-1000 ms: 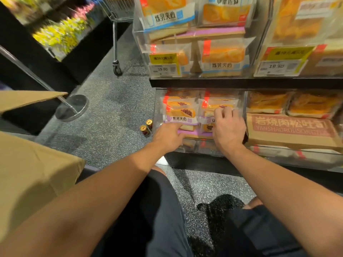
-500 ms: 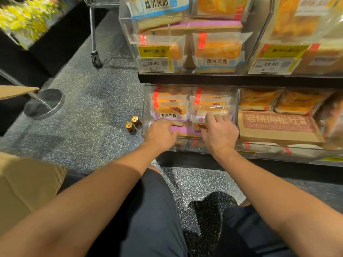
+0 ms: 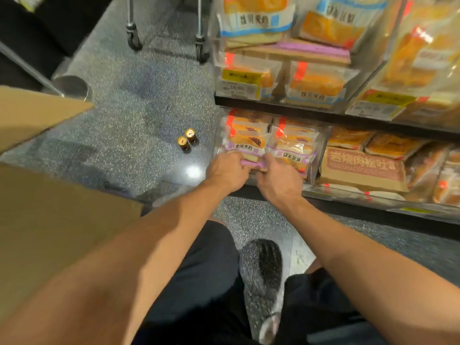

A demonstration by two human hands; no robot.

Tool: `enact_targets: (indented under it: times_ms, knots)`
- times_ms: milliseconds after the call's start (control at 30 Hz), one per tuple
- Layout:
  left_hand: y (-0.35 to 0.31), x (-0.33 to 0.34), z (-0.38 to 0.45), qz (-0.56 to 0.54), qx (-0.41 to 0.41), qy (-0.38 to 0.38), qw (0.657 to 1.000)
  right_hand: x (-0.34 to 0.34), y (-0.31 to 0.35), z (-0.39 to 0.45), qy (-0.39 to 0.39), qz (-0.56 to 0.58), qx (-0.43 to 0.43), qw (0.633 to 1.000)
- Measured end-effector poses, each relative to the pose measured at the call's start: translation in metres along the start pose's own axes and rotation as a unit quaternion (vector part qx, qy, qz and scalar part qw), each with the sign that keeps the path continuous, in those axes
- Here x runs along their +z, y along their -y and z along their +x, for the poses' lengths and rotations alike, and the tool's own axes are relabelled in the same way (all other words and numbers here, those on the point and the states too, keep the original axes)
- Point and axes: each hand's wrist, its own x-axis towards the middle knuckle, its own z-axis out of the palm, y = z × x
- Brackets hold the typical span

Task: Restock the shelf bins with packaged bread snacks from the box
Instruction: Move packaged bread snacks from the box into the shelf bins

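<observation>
Left hand (image 3: 227, 171), right hand (image 3: 278, 181): both grip 1 purple-edged clear-wrapped bread snack packet (image 3: 251, 163) in clear plastic shelf bin (image 3: 314, 155).

Two small brown bottles with gold caps (image 3: 187, 140) stand together on the speckled grey floor (image 3: 139, 95). Farther back, black castor wheels of a metal trolley (image 3: 133, 37) rest on it.
</observation>
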Motion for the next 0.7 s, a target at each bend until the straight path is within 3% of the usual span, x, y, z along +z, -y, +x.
enact_targets:
  times_ms: [200, 333, 500, 700]
  knots:
    - [0.014, -0.147, -0.105, -0.090, -0.078, -0.048, 0.992, -0.137, 0.119, -0.043, 0.049, 0.000, -0.089, 0.995]
    - [0.051, -0.212, -0.177, -0.164, -0.159, -0.065, 0.971, -0.190, 0.201, -0.075, 0.092, -0.004, -0.166, 0.982]
    - [0.152, -0.261, -0.286, -0.189, -0.258, -0.120, 0.940, -0.190, 0.325, -0.129, 0.157, -0.014, -0.310, 0.938]
    - [0.285, -0.277, -0.393, -0.183, -0.377, -0.155, 0.895, -0.132, 0.459, -0.202, 0.209, -0.030, -0.403, 0.891]
